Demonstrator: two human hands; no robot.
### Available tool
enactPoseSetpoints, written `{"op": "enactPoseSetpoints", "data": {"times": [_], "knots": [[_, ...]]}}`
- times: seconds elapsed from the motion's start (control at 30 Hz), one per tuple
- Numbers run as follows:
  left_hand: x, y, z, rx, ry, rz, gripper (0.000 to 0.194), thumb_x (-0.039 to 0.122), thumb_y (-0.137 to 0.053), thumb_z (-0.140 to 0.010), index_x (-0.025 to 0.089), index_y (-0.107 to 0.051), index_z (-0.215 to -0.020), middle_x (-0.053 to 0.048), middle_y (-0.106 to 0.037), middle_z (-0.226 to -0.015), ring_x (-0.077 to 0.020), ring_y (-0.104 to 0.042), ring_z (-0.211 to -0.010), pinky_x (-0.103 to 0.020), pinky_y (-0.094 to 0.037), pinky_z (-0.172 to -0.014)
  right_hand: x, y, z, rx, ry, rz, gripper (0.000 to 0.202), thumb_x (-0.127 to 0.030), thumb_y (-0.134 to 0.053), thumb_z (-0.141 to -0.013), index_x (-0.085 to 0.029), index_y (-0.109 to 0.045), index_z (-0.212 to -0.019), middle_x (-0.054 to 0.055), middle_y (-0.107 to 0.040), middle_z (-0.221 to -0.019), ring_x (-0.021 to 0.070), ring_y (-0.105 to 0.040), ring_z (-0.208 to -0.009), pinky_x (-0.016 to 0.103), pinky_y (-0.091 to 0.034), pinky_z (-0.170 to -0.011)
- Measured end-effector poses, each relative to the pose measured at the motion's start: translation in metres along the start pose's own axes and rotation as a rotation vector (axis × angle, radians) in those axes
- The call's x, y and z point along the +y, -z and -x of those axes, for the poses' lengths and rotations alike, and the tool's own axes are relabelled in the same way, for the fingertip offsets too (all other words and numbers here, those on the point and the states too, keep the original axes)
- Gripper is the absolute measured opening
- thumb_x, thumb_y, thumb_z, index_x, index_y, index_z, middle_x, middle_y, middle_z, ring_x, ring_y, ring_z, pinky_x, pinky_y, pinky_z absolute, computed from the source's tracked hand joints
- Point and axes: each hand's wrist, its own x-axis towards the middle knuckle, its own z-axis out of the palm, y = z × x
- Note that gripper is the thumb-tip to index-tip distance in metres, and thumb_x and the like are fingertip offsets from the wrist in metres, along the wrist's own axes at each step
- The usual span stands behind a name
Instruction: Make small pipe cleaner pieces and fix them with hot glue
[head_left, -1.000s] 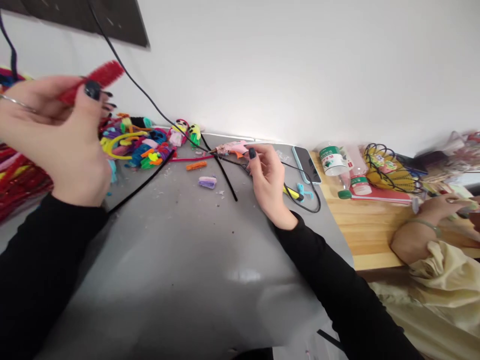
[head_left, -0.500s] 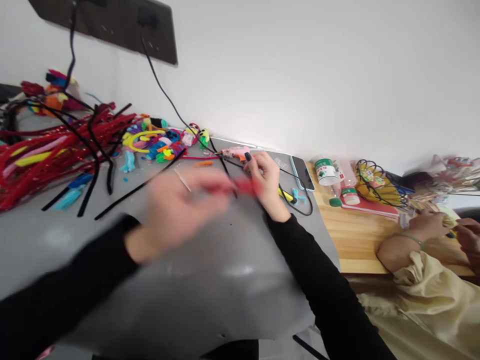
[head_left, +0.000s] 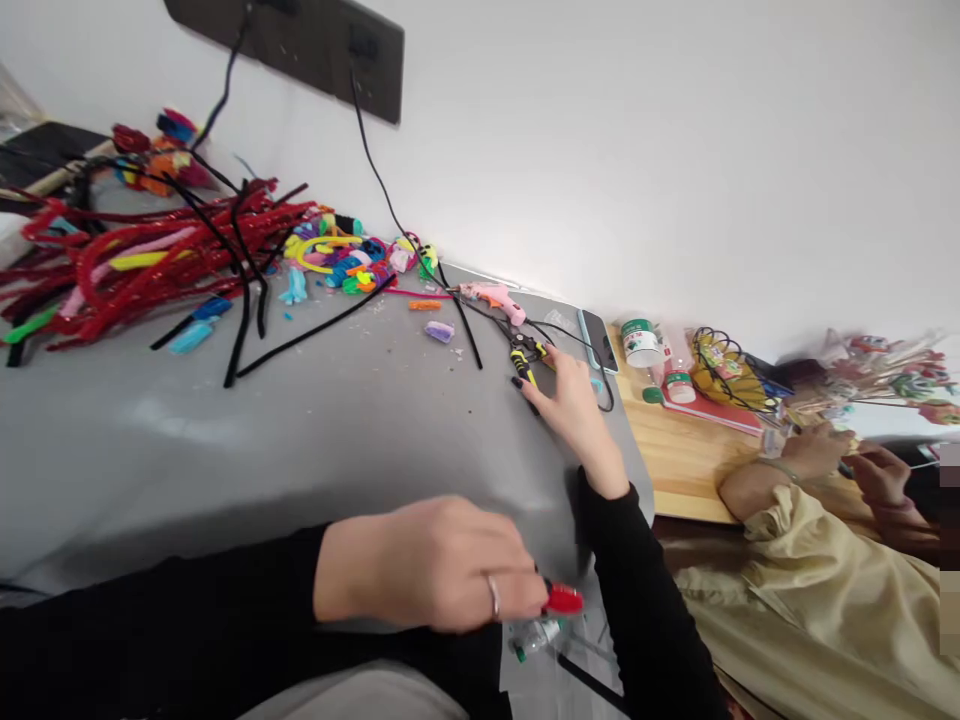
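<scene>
My left hand (head_left: 442,565) is closed over the table's front edge, a ring on one finger. A short red piece (head_left: 564,598), which looks like folded pipe cleaner, pokes out beyond its fingertips; the rest is hidden. Farther back, my right hand (head_left: 574,405) has its thumb and a finger on the spread handles of yellow-and-black pliers (head_left: 523,368), which lie on the grey table. Just behind the pliers lies a pink glue gun (head_left: 495,298) with a black cord. A purple-and-white fuzzy piece (head_left: 439,331) and an orange one (head_left: 424,305) are left of them.
Red pipe cleaners (head_left: 150,270) are heaped at left, with black ones (head_left: 315,325) beside them. Small colourful fuzzy pieces (head_left: 352,260) lie along the wall. A phone (head_left: 598,340) is at the right edge. A co-worker's hands (head_left: 817,450) work at the wooden table (head_left: 675,465).
My left hand has drawn back toward me with the red piece, away from my right hand. My right hand has let go of the red piece and moved down onto the pliers.
</scene>
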Motion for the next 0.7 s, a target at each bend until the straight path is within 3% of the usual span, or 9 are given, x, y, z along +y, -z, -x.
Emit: {"op": "enactPoseSetpoints", "data": {"times": [0.03, 0.1, 0.17, 0.23, 0.27, 0.37, 0.43, 0.53, 0.7], "knots": [[0.002, -0.002, 0.000, -0.002, -0.057, 0.045, 0.023, 0.041, -0.068, -0.096, 0.030, -0.072, -0.077, 0.008, -0.076, -0.073, -0.0088, -0.072, -0.068, -0.027, -0.055, -0.060, 0.000, 0.001, 0.002, -0.041, -0.007, 0.058, 0.066, -0.045, -0.068, -0.091, -0.016, -0.053, -0.149, 0.019, -0.067, -0.129, 0.0367, -0.059, -0.125, 0.058, -0.047, -0.111], [-0.016, 0.022, -0.007, 0.339, 0.119, 0.029, 0.028, 0.050, -0.062, -0.101, 0.027, -0.076, -0.093, 0.001, -0.081, -0.088, -0.0158, -0.076, -0.085, -0.035, -0.054, -0.067, -0.001, 0.006, 0.002, -0.109, -0.039, 0.149, 0.072, -0.043, -0.070, -0.089, -0.015, -0.050, -0.152, 0.019, -0.065, -0.127, 0.0388, -0.057, -0.126, 0.058, -0.046, -0.111], [-0.044, 0.060, -0.016, 0.703, 0.307, -0.047, 0.052, 0.061, -0.047, -0.106, 0.017, -0.075, -0.100, -0.008, -0.079, -0.089, -0.0238, -0.072, -0.113, -0.041, -0.045, -0.072, -0.002, 0.012, -0.001, -0.158, -0.078, 0.207, 0.071, -0.041, -0.072, -0.087, -0.015, -0.053, -0.151, 0.019, -0.061, -0.129, 0.0389, -0.057, -0.127, 0.057, -0.046, -0.111], [-0.057, 0.080, -0.015, 0.764, 0.361, -0.024, 0.059, 0.062, -0.040, -0.108, 0.014, -0.074, -0.101, -0.009, -0.079, -0.087, -0.0266, -0.069, -0.121, -0.043, -0.042, -0.073, -0.004, 0.018, -0.008, -0.199, -0.122, 0.234, 0.070, -0.044, -0.074, -0.086, -0.018, -0.056, -0.148, 0.019, -0.055, -0.139, 0.0392, -0.055, -0.132, 0.055, -0.046, -0.111], [-0.054, 0.077, -0.011, 0.766, 0.354, 0.005, 0.055, 0.063, -0.047, -0.104, 0.017, -0.076, -0.096, -0.007, -0.079, -0.084, -0.0257, -0.073, -0.111, -0.042, -0.046, -0.072, -0.005, 0.021, -0.012, -0.231, -0.149, 0.244, 0.071, -0.047, -0.074, -0.085, -0.019, -0.056, -0.148, 0.019, -0.052, -0.143, 0.0395, -0.054, -0.134, 0.054, -0.045, -0.112], [-0.025, 0.031, 0.016, 0.275, 0.141, 0.192, 0.025, 0.045, -0.066, -0.098, 0.025, -0.080, -0.093, -0.001, -0.082, -0.087, -0.0178, -0.077, -0.076, -0.033, -0.061, -0.070, -0.009, 0.031, -0.024, -0.390, -0.222, 0.289, 0.077, -0.054, -0.075, -0.085, -0.018, -0.053, -0.149, 0.020, -0.056, -0.143, 0.0389, -0.058, -0.132, 0.051, -0.047, -0.110], [-0.011, 0.000, 0.031, 0.097, 0.037, 0.250, 0.018, 0.032, -0.065, -0.100, 0.025, -0.081, -0.098, -0.001, -0.083, -0.089, -0.0167, -0.078, -0.076, -0.027, -0.063, -0.074, -0.014, 0.037, -0.029, -0.466, -0.230, 0.324, 0.072, -0.050, -0.077, -0.085, -0.016, -0.056, -0.143, 0.020, -0.062, -0.134, 0.0362, -0.064, -0.124, 0.045, -0.050, -0.104], [-0.016, -0.012, 0.040, 0.132, 0.141, 0.216, 0.012, 0.027, -0.071, -0.094, 0.022, -0.082, -0.097, -0.004, -0.084, -0.095, -0.0186, -0.079, -0.080, -0.025, -0.063, -0.073, -0.024, 0.044, -0.028, -0.484, -0.201, 0.400, 0.054, -0.040, -0.077, -0.082, -0.012, -0.062, -0.126, 0.020, -0.067, -0.122, 0.0340, -0.068, -0.111, 0.038, -0.053, -0.091], [-0.035, 0.015, 0.039, 0.249, 0.406, 0.320, 0.016, 0.032, -0.078, -0.081, 0.019, -0.081, -0.091, -0.005, -0.083, -0.091, -0.0213, -0.076, -0.078, -0.030, -0.064, -0.075, -0.030, 0.045, -0.007, -0.352, -0.244, 0.393, 0.046, -0.022, -0.067, -0.075, -0.011, -0.059, -0.119, 0.021, -0.070, -0.112, 0.0337, -0.070, -0.100, 0.037, -0.051, -0.081]]}}
